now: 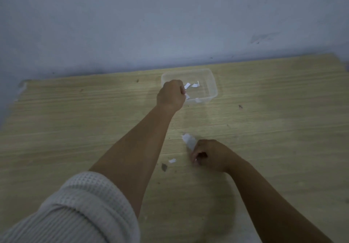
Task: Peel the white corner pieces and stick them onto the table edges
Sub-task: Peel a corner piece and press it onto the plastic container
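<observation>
Nearest to me is my white waffle-knit sleeve (75, 208), pushed up above the elbow of my left arm, which stretches away across the wooden table (283, 129). At its far end my left hand (171, 94) is over the near left corner of a clear plastic container (212, 84) that stands close to the wall (170, 16). Its fingers are curled in; a bit of white shows at the fingertips, but I cannot tell whether I am pinching it or whether it lies in the tub behind them. Inside the container lie a few small white scraps (190, 86), flat and scattered at different angles.

Closer in, my right hand (205, 155) rests on the table with its fingers curled around a white corner piece (188, 140). The piece is pale, soft-edged and somewhat blurred; its long axis runs from my fingers up and to the left, away from me, with the free end pointing toward the container. Just left of that hand one small white scrap (172, 160) lies flat on the wood, its length running roughly left to right, apart from both hands.
</observation>
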